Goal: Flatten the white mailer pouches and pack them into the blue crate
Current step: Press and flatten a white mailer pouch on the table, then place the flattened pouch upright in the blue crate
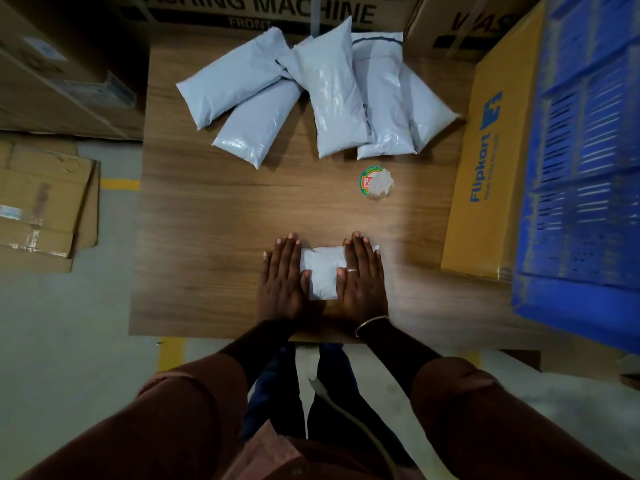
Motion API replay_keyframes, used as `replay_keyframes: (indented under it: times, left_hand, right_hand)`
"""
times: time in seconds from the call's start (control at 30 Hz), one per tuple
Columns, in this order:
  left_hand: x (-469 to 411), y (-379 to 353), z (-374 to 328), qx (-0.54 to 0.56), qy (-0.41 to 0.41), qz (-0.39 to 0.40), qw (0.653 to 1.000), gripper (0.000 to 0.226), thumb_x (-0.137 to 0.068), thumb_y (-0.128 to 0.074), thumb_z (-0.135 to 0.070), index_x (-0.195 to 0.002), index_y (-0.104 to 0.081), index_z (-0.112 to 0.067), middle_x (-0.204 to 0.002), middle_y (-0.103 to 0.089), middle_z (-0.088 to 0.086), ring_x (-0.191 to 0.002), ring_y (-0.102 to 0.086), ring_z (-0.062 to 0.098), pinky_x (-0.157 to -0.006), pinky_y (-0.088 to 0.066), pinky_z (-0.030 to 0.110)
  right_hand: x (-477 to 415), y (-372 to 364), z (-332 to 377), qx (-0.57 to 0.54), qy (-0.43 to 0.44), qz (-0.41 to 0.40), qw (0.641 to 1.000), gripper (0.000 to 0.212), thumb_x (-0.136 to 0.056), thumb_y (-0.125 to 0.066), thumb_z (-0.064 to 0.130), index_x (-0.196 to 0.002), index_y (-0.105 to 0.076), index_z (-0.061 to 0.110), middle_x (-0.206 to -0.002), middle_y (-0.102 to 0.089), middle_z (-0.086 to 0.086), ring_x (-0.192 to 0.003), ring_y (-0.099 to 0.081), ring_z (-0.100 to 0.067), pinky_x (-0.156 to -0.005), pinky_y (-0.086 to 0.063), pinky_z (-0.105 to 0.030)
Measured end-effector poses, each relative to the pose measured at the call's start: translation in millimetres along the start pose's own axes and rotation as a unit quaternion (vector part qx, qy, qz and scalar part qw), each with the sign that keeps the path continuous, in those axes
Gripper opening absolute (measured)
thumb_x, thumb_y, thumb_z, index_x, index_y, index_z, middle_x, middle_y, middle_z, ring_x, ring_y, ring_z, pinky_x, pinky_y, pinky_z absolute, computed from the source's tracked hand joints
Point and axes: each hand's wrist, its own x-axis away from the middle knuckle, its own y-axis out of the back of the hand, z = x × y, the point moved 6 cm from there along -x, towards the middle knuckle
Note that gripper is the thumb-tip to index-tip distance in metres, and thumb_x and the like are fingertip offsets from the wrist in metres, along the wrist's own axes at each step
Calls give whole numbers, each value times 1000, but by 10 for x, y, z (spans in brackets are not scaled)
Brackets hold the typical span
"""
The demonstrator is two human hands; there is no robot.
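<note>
A small white mailer pouch [322, 271] lies flat on the wooden table [207, 237] near its front edge. My left hand [282, 277] lies palm-down on the pouch's left end, fingers spread. My right hand [362, 275] lies palm-down on its right end, with a ring on one finger. Several puffy white mailer pouches [322, 91] lie in a loose pile at the far side of the table. The blue crate [585, 174] stands at the right, past the table.
A yellow Flipkart carton [491, 161] lies between the table and the blue crate. A round lidded container [375, 183] sits on the table right of centre. Large cardboard boxes [249, 12] stand behind the table, flattened cartons [41, 202] lie on the floor at left.
</note>
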Motion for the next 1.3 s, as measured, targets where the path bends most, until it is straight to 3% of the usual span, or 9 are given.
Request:
replay_keyframes:
  times: [0.23, 0.33, 0.4, 0.57, 0.7, 0.8, 0.9, 1.1, 1.3]
  left_hand:
    - [-118, 213, -56, -44, -3, 50, 998, 52, -100, -38, -41, -139, -52, -9, -151, -49, 12, -140, -44, 31, -120, -28, 53]
    - [-208, 468, -102, -85, -18, 82, 993, 45, -94, -45, -48, -122, -61, -17, -125, -65, 4, -118, -58, 27, -115, -35, 51]
    - [-247, 596, -138, -81, -5, 133, 988, 44, -90, -57, -49, -126, -56, -23, -126, -64, -1, -117, -57, 23, -109, -36, 41]
    - [-402, 1038, -234, -45, 6, 193, 980, 50, -88, -69, -45, -133, -57, -28, -134, -55, 0, -124, -49, 21, -106, -38, 35]
    - [-750, 1870, -289, 50, 8, 160, 986, 47, -83, -79, -33, -124, -66, -16, -127, -59, 6, -122, -53, 23, -102, -39, 29]
    - [-1208, 2717, -402, 57, -14, 97, 994, 41, -73, -84, -39, -110, -75, -22, -111, -71, 2, -107, -66, 21, -91, -50, 30]
    - [-1608, 3717, -666, 69, -39, 28, 996, 38, -72, -87, -27, -108, -76, -19, -105, -74, 3, -96, -68, 20, -83, -55, 32]
    - [-1898, 5535, -1111, 60, -94, -89, 990, 51, -65, -94, -25, -110, -74, -12, -109, -74, 4, -98, -68, 19, -82, -50, 27]
    - [-1857, 6350, -1335, 66, -144, -80, 984, 34, -83, -80, -21, -116, -74, -12, -113, -74, 6, -89, -63, 12, -73, -46, 26]
  right_hand:
    - [-60, 262, 109, -7, 11, -1, 1000, 38, -99, -43, 21, -134, -52, 9, -152, -40, -15, -144, -33, -30, -121, -24, -49]
    - [-119, 368, 165, 39, 36, 39, 998, 34, -92, -50, 26, -122, -60, 14, -125, -59, -9, -120, -54, -30, -110, -39, -47]
    - [-196, 413, 167, 51, 27, 76, 995, 31, -85, -61, 29, -113, -64, 16, -111, -64, -6, -104, -61, -30, -96, -48, -41]
    - [-400, 738, 348, 103, 23, 174, 979, 36, -91, -55, 30, -126, -57, 21, -129, -52, -2, -122, -48, -26, -98, -41, -38]
    - [-818, 1561, 727, 44, 61, 119, 990, 42, -83, -71, 43, -118, -66, 19, -120, -63, -2, -118, -52, -25, -99, -40, -33]
    - [-1214, 2464, 1106, 12, 82, 71, 994, 44, -82, -76, 42, -119, -69, 20, -109, -67, 0, -114, -53, -23, -100, -42, -33]
    - [-1569, 3412, 1511, 4, 109, -9, 994, 49, -80, -78, 45, -118, -70, 17, -118, -70, -6, -115, -59, -27, -98, -44, -31]
    - [-1822, 5030, 2281, -35, 149, -106, 982, 37, -85, -77, 29, -119, -71, 16, -119, -72, -8, -112, -65, -23, -93, -49, -28]
    - [-1769, 5725, 2674, -23, 177, -171, 969, 25, -86, -71, 16, -111, -75, 16, -111, -75, -4, -105, -68, -18, -96, -53, -40]
